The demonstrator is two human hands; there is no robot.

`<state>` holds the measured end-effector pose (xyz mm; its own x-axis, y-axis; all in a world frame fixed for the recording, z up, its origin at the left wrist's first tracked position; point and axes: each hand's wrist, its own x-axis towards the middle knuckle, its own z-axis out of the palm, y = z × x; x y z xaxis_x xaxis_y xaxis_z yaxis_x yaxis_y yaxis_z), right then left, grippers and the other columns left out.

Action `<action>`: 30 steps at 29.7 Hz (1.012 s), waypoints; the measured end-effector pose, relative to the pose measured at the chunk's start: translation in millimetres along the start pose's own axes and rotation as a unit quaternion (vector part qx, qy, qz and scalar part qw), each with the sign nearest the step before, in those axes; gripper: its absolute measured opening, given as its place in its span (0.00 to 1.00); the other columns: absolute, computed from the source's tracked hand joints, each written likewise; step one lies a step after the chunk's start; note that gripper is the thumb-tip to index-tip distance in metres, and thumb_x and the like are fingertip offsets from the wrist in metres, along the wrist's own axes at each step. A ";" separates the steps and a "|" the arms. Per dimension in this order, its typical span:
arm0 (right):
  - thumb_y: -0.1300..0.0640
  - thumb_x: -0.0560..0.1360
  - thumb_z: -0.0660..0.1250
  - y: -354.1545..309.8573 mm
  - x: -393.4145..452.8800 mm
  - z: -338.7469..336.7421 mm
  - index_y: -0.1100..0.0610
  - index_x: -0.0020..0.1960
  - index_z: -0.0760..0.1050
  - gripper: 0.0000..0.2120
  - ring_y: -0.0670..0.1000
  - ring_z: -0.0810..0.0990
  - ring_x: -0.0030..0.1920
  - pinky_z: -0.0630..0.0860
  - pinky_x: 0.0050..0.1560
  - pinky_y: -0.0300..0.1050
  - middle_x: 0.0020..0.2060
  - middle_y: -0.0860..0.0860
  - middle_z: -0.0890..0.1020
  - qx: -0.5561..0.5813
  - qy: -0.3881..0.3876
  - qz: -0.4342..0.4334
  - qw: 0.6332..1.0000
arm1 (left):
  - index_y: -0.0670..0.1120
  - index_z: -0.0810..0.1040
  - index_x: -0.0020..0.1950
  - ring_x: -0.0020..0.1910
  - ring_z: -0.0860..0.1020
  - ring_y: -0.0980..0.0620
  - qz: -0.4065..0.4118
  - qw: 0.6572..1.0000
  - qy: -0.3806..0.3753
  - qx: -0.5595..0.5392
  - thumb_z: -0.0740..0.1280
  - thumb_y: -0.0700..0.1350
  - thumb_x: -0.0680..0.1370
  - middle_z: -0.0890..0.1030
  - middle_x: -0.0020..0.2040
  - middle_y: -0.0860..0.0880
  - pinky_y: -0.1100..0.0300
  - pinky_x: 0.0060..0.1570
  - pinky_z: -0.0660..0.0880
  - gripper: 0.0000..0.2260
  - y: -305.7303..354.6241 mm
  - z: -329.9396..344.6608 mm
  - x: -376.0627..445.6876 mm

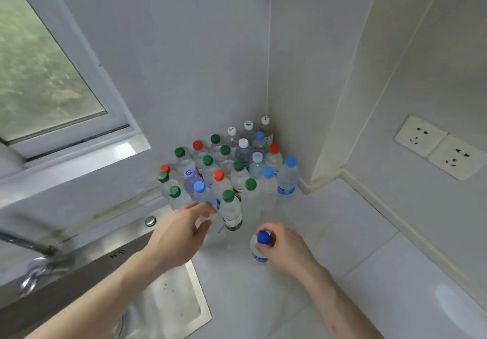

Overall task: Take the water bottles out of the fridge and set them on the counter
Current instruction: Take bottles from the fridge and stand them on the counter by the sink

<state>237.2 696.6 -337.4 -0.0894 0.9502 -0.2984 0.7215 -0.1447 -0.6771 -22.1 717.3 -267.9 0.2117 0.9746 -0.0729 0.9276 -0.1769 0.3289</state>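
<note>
The right hand [283, 246] pinches the blue cap of a bottle [259, 249] standing on the desk [342, 233], just in front of the crowd of bottles [229, 170] packed into the corner. The left hand [181, 233] is loose-fingered, touching a clear bottle at the crowd's near edge (whether it grips, I cannot tell). The risk — a nudge there could topple neighbours like skittles, or roll one into the sink [168, 304] left of the crowd.

Pale counter [342, 233] with clustered upright bottles [229, 170]
</note>
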 end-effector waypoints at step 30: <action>0.49 0.80 0.69 -87.2 41.9 131.2 0.46 0.68 0.74 0.17 0.52 0.81 0.55 0.80 0.57 0.51 0.57 0.48 0.82 -0.011 -0.103 -0.034 0.994 | 0.61 0.78 0.62 0.50 0.81 0.59 -0.150 0.986 0.015 -0.067 0.63 0.47 0.82 0.78 0.58 0.65 0.60 0.50 0.77 0.12 -68.8 12.6 -105.9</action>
<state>80.5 712.8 -379.2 -0.2757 0.8807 -0.3851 0.7239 -0.0734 -0.6860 -104.5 624.6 -294.6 -0.0770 0.9842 -0.1594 0.8976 0.1380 0.4186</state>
